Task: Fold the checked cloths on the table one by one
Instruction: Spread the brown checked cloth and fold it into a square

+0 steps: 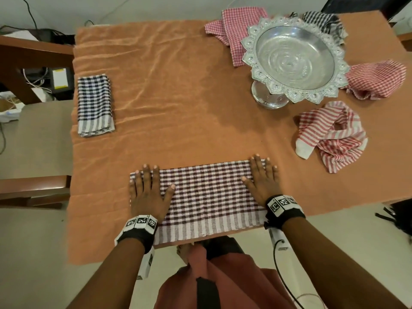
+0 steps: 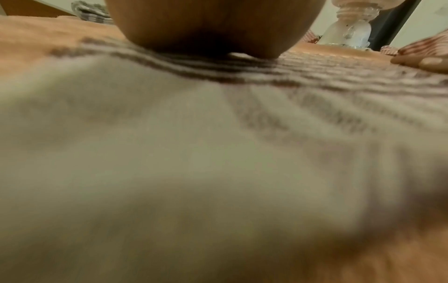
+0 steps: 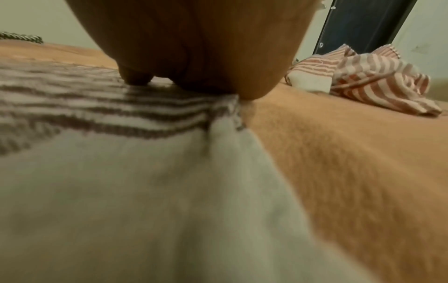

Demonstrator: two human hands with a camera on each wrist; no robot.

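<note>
A brown-and-white checked cloth (image 1: 207,197) lies flat as a wide rectangle at the table's near edge, its striped border toward me. My left hand (image 1: 148,188) presses flat on its left end, fingers straight and spread. On the right end my right hand (image 1: 263,177) lies flat the same way. Both wrist views show the heel of a palm on the blurred cloth (image 2: 218,134) (image 3: 121,172). A folded dark blue checked cloth (image 1: 95,105) lies at the table's left edge. Unfolded red checked cloths sit at the right (image 1: 330,136), far right (image 1: 376,80) and back (image 1: 234,30).
An ornate silver pedestal bowl (image 1: 294,61) stands at the back right, with a crumpled black checked cloth (image 1: 325,23) behind it. An orange towel (image 1: 167,97) covers the table. A wooden chair (image 1: 33,54) is beside the table's left side.
</note>
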